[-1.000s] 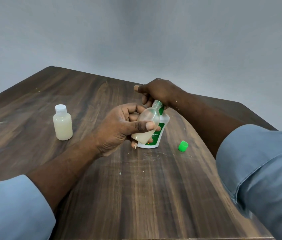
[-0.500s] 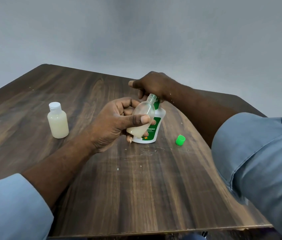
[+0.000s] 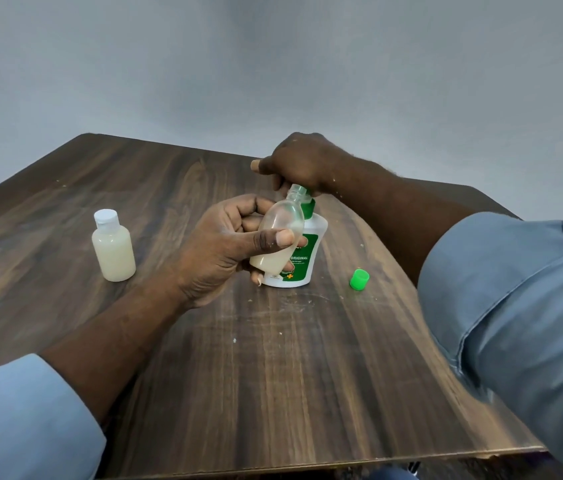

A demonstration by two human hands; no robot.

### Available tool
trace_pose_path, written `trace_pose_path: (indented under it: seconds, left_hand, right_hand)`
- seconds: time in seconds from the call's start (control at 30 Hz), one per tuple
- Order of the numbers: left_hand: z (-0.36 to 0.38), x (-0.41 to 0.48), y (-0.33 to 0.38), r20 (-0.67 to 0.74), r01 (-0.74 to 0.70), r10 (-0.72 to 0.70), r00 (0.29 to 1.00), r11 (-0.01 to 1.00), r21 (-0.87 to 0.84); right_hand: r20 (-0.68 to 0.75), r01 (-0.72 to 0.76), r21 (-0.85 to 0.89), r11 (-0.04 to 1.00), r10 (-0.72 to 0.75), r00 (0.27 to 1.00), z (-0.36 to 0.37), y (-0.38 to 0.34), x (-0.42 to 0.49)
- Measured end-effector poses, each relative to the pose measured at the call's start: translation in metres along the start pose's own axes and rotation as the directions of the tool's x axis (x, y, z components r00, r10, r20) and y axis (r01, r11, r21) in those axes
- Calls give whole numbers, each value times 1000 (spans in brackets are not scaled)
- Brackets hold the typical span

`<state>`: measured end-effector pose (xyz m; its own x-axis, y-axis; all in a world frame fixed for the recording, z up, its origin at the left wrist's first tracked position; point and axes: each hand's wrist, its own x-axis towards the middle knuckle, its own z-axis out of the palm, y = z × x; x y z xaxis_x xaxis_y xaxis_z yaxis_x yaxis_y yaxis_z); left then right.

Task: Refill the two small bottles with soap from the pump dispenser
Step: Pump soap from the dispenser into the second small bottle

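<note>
Step in hand, as I read it: filling the second bottle. Left hand [image 3: 224, 247] holds the open small bottle [image 3: 280, 233] tilted, fingers [image 3: 256, 221] curled round its body and thumb across the front, its mouth up by the green collar of the pump dispenser [image 3: 302, 261]. The nozzle is hidden, so I cannot tell if the mouth sits right under it. Right hand [image 3: 297, 164] is on top of the dispenser with fingers curled over the pump head, which is covered. The dispenser stands upright mid-bench. The open bottle looks partly filled, with soap pooled low. The capped small bottle [image 3: 113, 251] stands upright well to the left and looks full, probably done. The green cap [image 3: 359, 279] lies loose to the right of the dispenser, apart from it.

To do it well, hold the mouth tight under the spout, press straight down so the dispenser base does not skid or tip, use short strokes, and watch the level through the clear wall. The risk is soap running down the outside.

For room, the bench [image 3: 273, 375] has bare wood toward the near edge and between the two bottles. The right edge is nearer the cap, so reach for it gently to avoid flicking it off.
</note>
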<state>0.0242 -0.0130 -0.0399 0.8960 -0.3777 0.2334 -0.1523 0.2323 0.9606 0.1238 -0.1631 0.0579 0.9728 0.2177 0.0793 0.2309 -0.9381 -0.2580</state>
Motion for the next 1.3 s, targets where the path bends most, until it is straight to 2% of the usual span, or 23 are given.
trace_pose_path:
  seconds: [0.07, 0.2, 0.4, 0.53, 0.57, 0.67, 0.8, 0.97, 1.13, 1.3]
  left_hand:
    - [-1, 0, -2, -1, -7, 7, 1000, 1000, -22]
    - [1, -1, -1, 17, -12, 13, 1000, 998, -63]
    - [1, 1, -2, 49, -9, 12, 999, 999, -51]
    - [0, 0, -1, 45, -8, 9, 999, 1000, -22]
    - [0, 0, -1, 35, -14, 15, 999, 1000, -16]
    - [-2, 2, -4, 8, -17, 17, 1000, 1000, -20]
    - [-1, 2, -4, 16, 3, -2, 1000, 999, -38]
    - [1, 2, -2, 24, 20, -19, 1000, 999, -39]
    - [2, -1, 3, 28, -9, 11, 1000, 997, -73]
    - [0, -1, -1, 34, 17, -15, 999, 997, -74]
  right_hand:
    - [17, -33, 111, 993, 31, 999, 4, 3, -1]
    - [57, -94, 222, 970, 83, 995, 10, 10, -2]
    - [28, -74, 139, 988, 71, 997, 8, 8, -2]
    - [1, 26, -66, 997, -26, 1000, -1, 4, 0]
    - [2, 29, -58, 998, -29, 1000, 0, 3, 0]
    - [19, -38, 120, 992, 36, 999, 7, 6, -1]
    - [36, -57, 203, 977, 51, 998, 12, 9, -3]
    - [30, -46, 147, 988, 42, 999, 10, 8, -4]
    - [2, 44, -38, 998, -44, 999, 1, 4, -2]
    - [29, -43, 160, 986, 39, 999, 12, 8, -4]
